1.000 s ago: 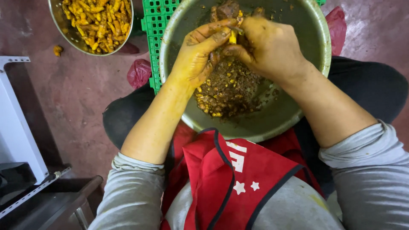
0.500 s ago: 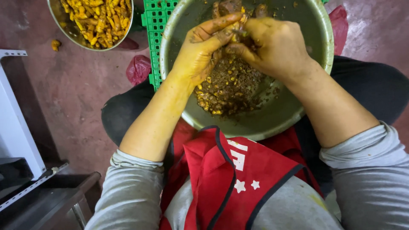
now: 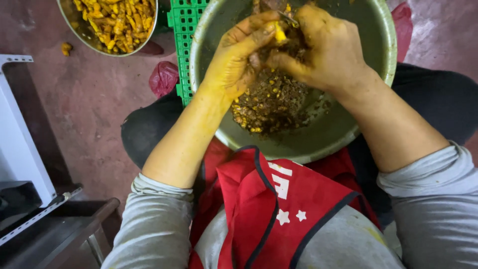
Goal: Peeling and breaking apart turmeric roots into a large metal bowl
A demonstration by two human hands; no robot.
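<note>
Pinching a small yellow root piece (image 3: 280,34) over our lap-held steel bowl (image 3: 348,134), we grip it with left hand (image 3: 238,55) fingertips while right hand (image 3: 326,47) clasps a thin blade; it looks firm, light, slick, so we'd hold its ends.

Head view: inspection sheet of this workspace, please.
Surface: reddish floor, stained; one yellow piece lies loose.
Job's things: large metal bowl on the lap, holding brown peelings; small yellow root piece at the fingers.
Clutter: second bowl of yellow peeled pieces; green plastic crate; red bag.
Grippers: left hand pinches the piece; right hand works on it.
Cables: nothing seen.
Surroundings: white metal frame; red apron.
</note>
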